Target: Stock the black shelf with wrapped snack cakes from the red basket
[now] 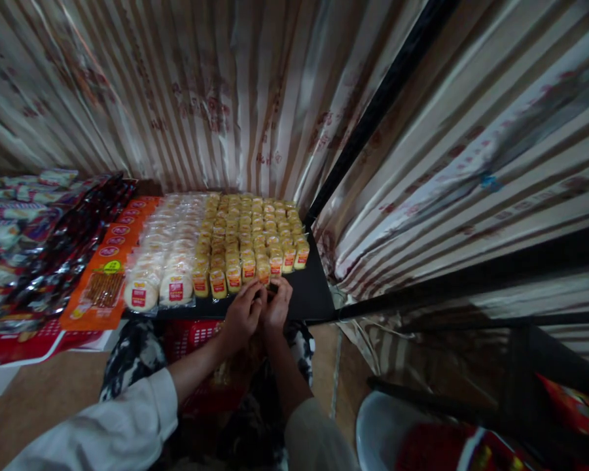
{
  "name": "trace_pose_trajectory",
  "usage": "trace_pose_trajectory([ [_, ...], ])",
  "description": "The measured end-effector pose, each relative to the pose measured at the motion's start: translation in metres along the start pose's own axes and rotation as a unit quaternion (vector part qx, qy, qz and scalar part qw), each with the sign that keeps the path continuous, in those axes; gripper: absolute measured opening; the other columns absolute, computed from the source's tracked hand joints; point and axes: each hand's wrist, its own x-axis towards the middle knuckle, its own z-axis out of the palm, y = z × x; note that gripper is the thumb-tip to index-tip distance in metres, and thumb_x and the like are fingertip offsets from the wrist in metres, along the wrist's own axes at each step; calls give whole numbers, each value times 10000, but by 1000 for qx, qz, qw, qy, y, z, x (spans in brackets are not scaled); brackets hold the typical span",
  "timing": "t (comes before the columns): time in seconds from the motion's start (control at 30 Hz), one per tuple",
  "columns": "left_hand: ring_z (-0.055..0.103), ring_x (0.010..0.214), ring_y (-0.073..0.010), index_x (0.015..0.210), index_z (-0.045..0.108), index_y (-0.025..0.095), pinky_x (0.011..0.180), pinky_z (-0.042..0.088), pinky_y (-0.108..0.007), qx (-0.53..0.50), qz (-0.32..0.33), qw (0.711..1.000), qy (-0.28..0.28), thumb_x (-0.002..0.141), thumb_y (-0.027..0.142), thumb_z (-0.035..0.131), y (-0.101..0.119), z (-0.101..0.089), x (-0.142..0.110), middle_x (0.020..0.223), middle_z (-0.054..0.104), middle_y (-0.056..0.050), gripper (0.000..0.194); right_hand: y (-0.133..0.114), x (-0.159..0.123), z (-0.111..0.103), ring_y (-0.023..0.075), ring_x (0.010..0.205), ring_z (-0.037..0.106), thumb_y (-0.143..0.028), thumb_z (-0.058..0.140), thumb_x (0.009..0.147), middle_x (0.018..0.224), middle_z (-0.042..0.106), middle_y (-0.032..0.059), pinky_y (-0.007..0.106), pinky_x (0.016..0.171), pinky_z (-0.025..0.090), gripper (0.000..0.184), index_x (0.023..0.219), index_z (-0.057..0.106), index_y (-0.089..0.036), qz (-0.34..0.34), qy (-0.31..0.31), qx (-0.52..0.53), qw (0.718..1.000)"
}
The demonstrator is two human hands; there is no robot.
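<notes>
My left hand (245,307) and my right hand (276,304) meet at the front edge of a black shelf (304,294). Their fingers are bent and close together at the lower end of a small yellow wrapped cake (263,267) with a red label. Both hands appear to pinch it, though the fingers hide its base. Behind and beside it, similar yellow wrapped cakes (219,281) stand in tight rows. To the left lie rows of round white wrapped pastries (177,288) with red labels.
Further left are an orange snack packet (98,294), dark shiny packets (73,255) and pale packets (2,232). A red basket (189,333) sits below the shelf, between my knees. Striped curtains (216,85) hang behind. A pale basin (377,425) stands on the floor at right.
</notes>
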Motion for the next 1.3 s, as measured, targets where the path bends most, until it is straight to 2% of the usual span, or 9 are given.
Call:
trace_pose_trajectory([
  [0.13, 427, 1252, -179, 1182, 549, 133, 1092, 319, -370, 12, -23, 999, -25, 865, 175, 349, 4, 0, 1, 1316, 495, -110, 377, 0, 1, 1, 195, 1040, 487, -262, 436, 856, 1045, 470, 94, 372, 917, 437, 169, 933, 563, -182, -29, -13, -55, 998],
  [0.23, 403, 1274, -170, 1213, 528, 131, 1105, 296, -360, 8, -29, 999, -38, 874, 186, 333, 4, 0, 2, 1356, 461, -103, 395, 2, 2, 3, 184, 1019, 496, -243, 406, 867, 1034, 486, 93, 348, 914, 433, 207, 971, 573, -177, -32, -21, -61, 997],
  [0.4, 393, 1283, -183, 1199, 531, 112, 1102, 300, -363, 1, -4, 999, -43, 876, 189, 331, 0, 2, -1, 1366, 445, -123, 388, 10, 2, 3, 191, 1035, 490, -232, 393, 868, 1067, 508, 103, 365, 926, 424, 236, 1003, 578, -176, -54, -29, -70, 996],
  [0.57, 476, 1192, -198, 1106, 572, 112, 1051, 371, -377, 25, -9, 1000, -14, 848, 157, 360, -5, 2, -21, 1243, 522, -142, 337, 8, 3, 0, 183, 1040, 488, -158, 348, 857, 1040, 525, 105, 362, 947, 410, 268, 988, 581, -163, -79, -35, -62, 994],
  [0.67, 512, 1135, -198, 1062, 589, 127, 1023, 403, -381, 33, -24, 999, -16, 819, 123, 377, -5, -3, -38, 1167, 556, -126, 323, 4, 4, -1, 183, 1040, 489, -138, 338, 849, 1038, 533, 117, 355, 944, 411, 274, 958, 589, -148, -98, -33, -56, 993],
  [0.87, 534, 1110, -195, 1013, 613, 152, 997, 430, -384, 17, -27, 999, -23, 820, 123, 366, -1, -14, -62, 1165, 566, -112, 315, 2, 5, 0, 205, 1048, 471, -147, 373, 838, 1054, 552, 120, 390, 938, 399, 253, 969, 590, -153, -121, -39, -96, 987],
  [1.0, 546, 1094, -208, 1013, 609, 137, 982, 441, -404, 22, -5, 1000, 11, 798, 119, 368, -8, -15, -58, 1141, 577, -125, 323, 3, 6, 2, 210, 1005, 488, -197, 400, 848, 1013, 553, 120, 385, 901, 420, 223, 945, 597, -154, -120, -35, -111, 986],
  [1.13, 543, 1104, -200, 1026, 594, 155, 970, 453, -395, 41, 36, 998, 43, 789, 117, 370, -21, -14, -44, 1153, 576, -113, 328, 6, 7, 5, 207, 1007, 498, -196, 371, 861, 1033, 543, 129, 375, 904, 429, 274, 982, 610, -139, -123, -32, -109, 986],
  [1.3, 518, 1155, -206, 1082, 573, 146, 1002, 429, -409, 40, 44, 997, 44, 811, 137, 366, -31, -11, -27, 1216, 558, -127, 342, 9, 10, 10, 194, 1007, 515, -180, 342, 867, 1028, 547, 119, 354, 909, 440, 320, 1014, 624, -146, -124, -34, -102, 986],
])
